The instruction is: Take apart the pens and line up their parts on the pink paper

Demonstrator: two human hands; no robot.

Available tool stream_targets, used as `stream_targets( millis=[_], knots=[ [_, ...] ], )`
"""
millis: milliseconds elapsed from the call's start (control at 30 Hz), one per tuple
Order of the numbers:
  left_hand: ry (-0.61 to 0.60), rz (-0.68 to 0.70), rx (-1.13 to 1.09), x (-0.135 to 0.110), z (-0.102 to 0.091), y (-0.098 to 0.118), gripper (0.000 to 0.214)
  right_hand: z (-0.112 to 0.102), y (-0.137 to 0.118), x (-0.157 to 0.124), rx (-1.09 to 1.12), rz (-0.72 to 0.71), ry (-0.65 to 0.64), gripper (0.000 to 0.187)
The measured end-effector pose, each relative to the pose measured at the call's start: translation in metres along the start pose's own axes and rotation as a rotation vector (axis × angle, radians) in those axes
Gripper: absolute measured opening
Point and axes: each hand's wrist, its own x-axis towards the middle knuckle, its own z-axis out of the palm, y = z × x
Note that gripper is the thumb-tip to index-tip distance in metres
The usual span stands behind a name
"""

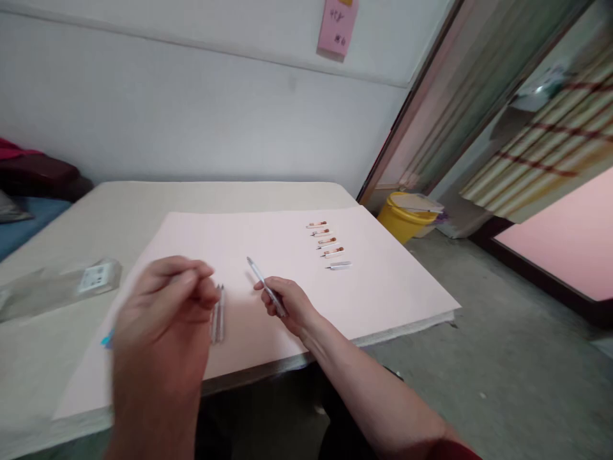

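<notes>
My right hand (287, 300) grips a slim whitish pen (258, 273) above the pale pink sheet, its far end tilted up and to the left. My left hand (167, 300), slightly blurred, is raised at the near left with its fingertips pinched together; what they hold, if anything, cannot be made out. Beside it, partly hidden by the hand, several slim pens (221, 319) lie side by side on the sheet. Farther right, several pens with brown-and-orange parts (332, 252) rest in a column, and a plain white pen (340, 265) lies nearest me in that column.
A large pale pink sheet (268, 236) covers much of the cream table (129, 198). At the left lies a clear plastic bag with a white label (94, 278). Something small and blue (106, 340) shows beside my left hand. A yellow bin (402, 220) stands beyond the table's right edge.
</notes>
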Motion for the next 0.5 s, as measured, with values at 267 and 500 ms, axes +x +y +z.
stream_targets(
  millis=[267,500],
  knots=[
    [0.022,-0.535,-0.021,0.034,-0.009,-0.090,0.019,0.000,-0.002,0.000,-0.019,0.053,-0.028,0.018],
    [-0.001,-0.509,0.003,0.038,-0.011,-0.100,0.015,-0.004,0.005,0.003,-0.063,0.079,-0.046,0.021]
  ],
)
